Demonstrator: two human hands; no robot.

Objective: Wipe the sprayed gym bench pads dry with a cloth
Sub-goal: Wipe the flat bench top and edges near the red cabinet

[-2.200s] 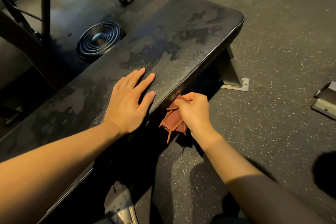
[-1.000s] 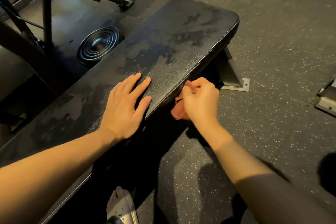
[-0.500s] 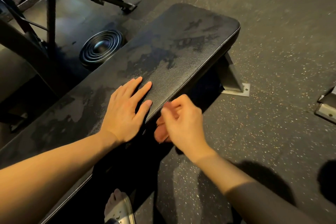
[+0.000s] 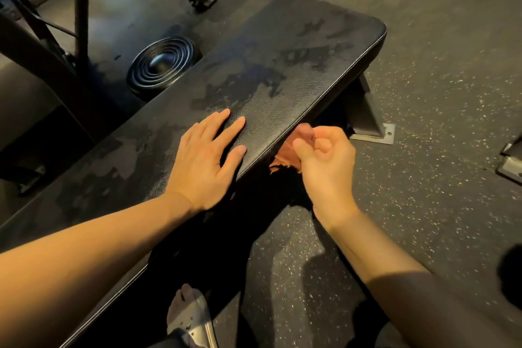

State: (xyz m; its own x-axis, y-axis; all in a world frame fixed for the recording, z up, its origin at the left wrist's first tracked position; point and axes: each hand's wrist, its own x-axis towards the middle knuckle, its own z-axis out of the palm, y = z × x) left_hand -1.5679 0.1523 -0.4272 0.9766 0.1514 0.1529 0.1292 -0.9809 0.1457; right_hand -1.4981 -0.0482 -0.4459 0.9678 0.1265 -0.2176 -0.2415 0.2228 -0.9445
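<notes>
1. The right hand (image 4: 324, 167) curls its fingers (image 4: 324, 145) round a crumpled rust-red cloth (image 4: 285, 151), held just under the counter's seamed side edge.
2. The left hand (image 4: 202, 167) lies flat, its fingers (image 4: 226, 128) straight and slightly spread, on the counter (image 4: 282, 65), whose grained black vinyl is blotched with dull wet patches.
3. Beyond it, a ridged round weight plate (image 4: 162, 63) lies on the speckled rubber floor (image 4: 423, 192).

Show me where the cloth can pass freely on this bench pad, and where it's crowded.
Free: the bench pad beyond the left hand, up to the rounded far end, and the streaked stretch left of that forearm. Crowded: the pad's right edge, where the left hand lies flat and the right hand grips the cloth just below it.
</notes>
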